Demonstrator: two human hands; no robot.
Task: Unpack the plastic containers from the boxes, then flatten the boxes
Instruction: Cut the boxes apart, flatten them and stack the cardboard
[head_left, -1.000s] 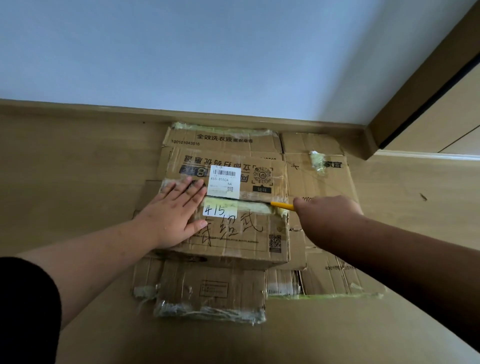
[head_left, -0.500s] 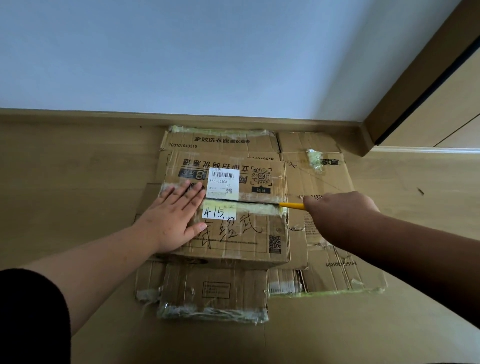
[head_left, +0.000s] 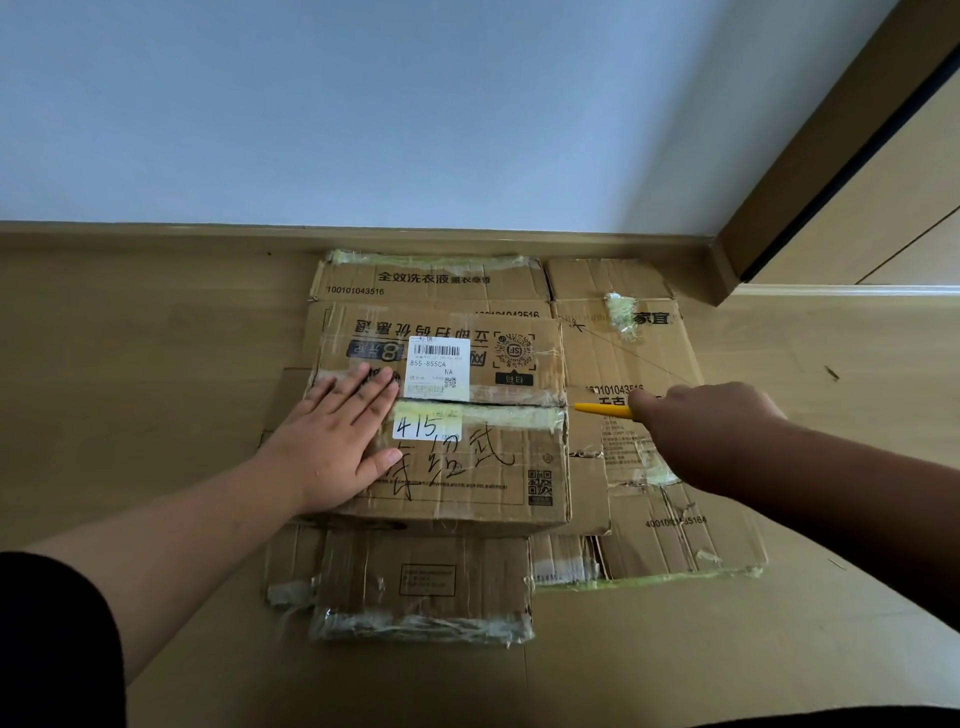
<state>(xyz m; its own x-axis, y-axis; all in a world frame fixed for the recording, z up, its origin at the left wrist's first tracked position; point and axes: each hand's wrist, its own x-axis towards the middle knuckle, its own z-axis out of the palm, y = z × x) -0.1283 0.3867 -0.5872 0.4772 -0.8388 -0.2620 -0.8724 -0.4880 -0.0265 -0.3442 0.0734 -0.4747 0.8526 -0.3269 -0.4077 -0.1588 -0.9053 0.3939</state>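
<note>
A pale wall (head_left: 363, 104) fills the upper half of the view, meeting a wooden floor (head_left: 130, 364) along a low skirting board (head_left: 156, 231). At the far right corner of the floor stands a wooden door frame (head_left: 831, 156).

On the floor, close against the skirting board, lies a spread of flattened cardboard boxes (head_left: 639, 353) with scraps of yellowish tape clinging to them. On top of this cardboard, toward its left side, sits a closed cardboard box (head_left: 467, 467) — still whole, its two top flaps meeting at a taped seam (head_left: 509, 410) that runs left to right. A white shipping label (head_left: 437, 368) is stuck just above the seam, and a smaller white label (head_left: 427, 425) reading "415" sits just below it, beside large handwritten characters.

The left hand (head_left: 340, 441) lies flat on the left part of the box top, fingers straight and spread, pressing down. The right hand (head_left: 711, 431) is curled around a yellow cutter (head_left: 602, 410), gripping it — the tip points left at the right end of the seam, just beside the box edge. Whether the tip touches the tape cannot be told.

A dark sleeve (head_left: 57, 639) shows at the lower left.
</note>
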